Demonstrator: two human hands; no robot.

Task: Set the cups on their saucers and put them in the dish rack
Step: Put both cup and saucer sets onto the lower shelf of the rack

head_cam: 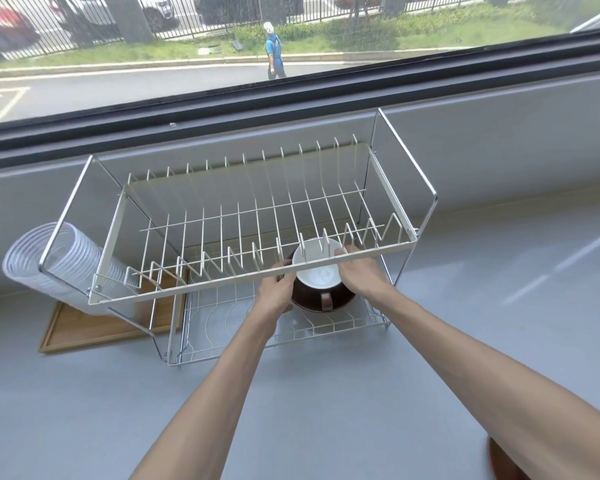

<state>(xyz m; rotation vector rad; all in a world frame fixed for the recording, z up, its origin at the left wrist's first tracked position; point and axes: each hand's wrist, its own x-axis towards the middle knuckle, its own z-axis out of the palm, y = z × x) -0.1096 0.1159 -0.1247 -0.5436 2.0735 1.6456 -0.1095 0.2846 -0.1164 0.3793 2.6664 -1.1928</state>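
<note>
A brown cup (317,271) with a white inside sits on a brown saucer (340,304), its handle facing me. Both are inside the lower tier (222,351) of the two-tier dish rack, under the front rail of the white upper tier (222,282). My left hand (276,292) grips the saucer's left edge. My right hand (361,271) holds the right side of the cup and saucer. The upper tier's wires hide part of the cup and my fingertips. Another brown piece (499,459), only partly seen, shows under my right forearm at the bottom right.
The rack stands on a grey counter (84,410) below a window. A ribbed white hose (59,258) lies to the rack's left, above a wooden tray (80,327) that reaches under the rack. The upper tier holds nothing.
</note>
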